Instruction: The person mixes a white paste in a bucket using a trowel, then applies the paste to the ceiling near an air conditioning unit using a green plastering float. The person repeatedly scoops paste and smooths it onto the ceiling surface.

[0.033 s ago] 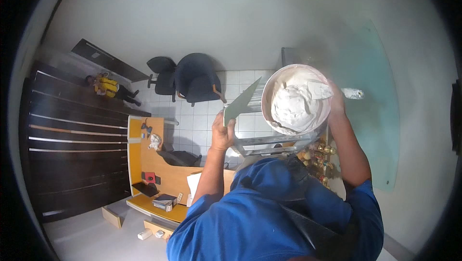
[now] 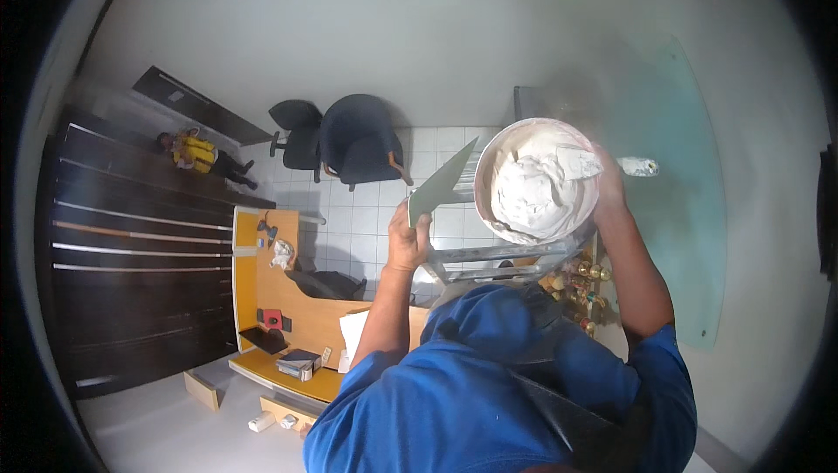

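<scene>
My left hand [image 2: 408, 242] is closed around the lower end of a thin, flat grey-green plate [image 2: 443, 183], with the thumb against its face. To its right is a round white bucket [image 2: 483, 202] holding creamy white putty [image 2: 528, 198]. My right hand [image 2: 611, 183] grips the bucket at its right side, its fingers partly hidden by the rim. A putty knife [image 2: 578, 164] lies across that rim beside the hand. Its blade rests in the putty and its smeared handle sticks out to the right.
Below the bucket stands a metal stepladder [image 2: 497, 253]. Gold ornaments [image 2: 594, 272] sit near my right arm. A green glass panel [image 2: 681, 211] is mounted on the right wall. Lower left is a wooden desk [image 2: 327, 307]; dark chairs [image 2: 362, 141] stand beyond. A person in a yellow vest [image 2: 195, 154] is far left.
</scene>
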### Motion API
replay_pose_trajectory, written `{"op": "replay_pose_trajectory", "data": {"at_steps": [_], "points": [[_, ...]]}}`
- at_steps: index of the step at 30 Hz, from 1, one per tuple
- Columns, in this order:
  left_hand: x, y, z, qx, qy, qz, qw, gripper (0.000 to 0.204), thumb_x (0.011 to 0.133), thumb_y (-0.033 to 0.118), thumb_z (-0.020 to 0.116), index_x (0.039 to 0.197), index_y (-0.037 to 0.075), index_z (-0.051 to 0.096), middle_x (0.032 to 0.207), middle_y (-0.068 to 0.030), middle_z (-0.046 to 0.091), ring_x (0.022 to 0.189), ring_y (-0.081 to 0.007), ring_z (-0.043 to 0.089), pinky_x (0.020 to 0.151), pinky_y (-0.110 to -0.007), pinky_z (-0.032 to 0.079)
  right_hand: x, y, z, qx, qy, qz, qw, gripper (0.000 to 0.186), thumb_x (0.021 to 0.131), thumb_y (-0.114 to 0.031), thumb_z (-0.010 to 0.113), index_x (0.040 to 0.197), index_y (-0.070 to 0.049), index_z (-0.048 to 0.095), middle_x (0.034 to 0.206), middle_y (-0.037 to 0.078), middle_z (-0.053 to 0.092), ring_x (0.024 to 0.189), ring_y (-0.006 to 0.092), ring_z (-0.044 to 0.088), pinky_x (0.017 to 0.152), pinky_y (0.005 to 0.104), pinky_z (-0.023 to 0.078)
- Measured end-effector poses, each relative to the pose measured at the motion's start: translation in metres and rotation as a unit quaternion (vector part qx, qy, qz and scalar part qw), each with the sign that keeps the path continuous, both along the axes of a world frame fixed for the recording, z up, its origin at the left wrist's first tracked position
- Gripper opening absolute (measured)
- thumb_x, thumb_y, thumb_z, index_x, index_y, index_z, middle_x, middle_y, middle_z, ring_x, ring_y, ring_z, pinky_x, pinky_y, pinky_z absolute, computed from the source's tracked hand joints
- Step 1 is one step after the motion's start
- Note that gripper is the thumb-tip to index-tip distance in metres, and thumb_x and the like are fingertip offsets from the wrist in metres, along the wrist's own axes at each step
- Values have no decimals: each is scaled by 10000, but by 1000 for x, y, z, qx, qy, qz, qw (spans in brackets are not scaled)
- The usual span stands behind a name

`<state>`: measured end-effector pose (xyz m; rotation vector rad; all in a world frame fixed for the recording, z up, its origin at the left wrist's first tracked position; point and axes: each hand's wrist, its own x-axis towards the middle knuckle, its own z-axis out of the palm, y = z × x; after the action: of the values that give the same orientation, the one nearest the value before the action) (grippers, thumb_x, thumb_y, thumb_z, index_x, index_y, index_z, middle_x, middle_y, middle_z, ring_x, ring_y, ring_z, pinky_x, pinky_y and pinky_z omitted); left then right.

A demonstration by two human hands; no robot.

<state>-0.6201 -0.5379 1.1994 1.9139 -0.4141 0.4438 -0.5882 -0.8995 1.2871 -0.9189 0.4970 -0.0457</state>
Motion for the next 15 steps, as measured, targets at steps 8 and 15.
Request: {"op": "replay_pose_trajectory", "data": {"at_steps": [8,15], "points": [[6,-16,-12,-125,98,110,981,381,1041,256,408,1011,-48,635,871,-129,674,773,-212,639,701,-338,508,35,14,-58,49,85,106,989,470,953,-336,551,1229,45,539,1155,189,642,1005,275,666,887,402,561],[71,-40,12,-261,192,24,946,509,1051,382,413,1076,-77,633,957,-161,689,833,-217,679,763,-344,565,49,26,-143,25,123,154,980,476,944,-357,548,1220,31,541,1118,180,654,962,275,680,857,404,573]]}}
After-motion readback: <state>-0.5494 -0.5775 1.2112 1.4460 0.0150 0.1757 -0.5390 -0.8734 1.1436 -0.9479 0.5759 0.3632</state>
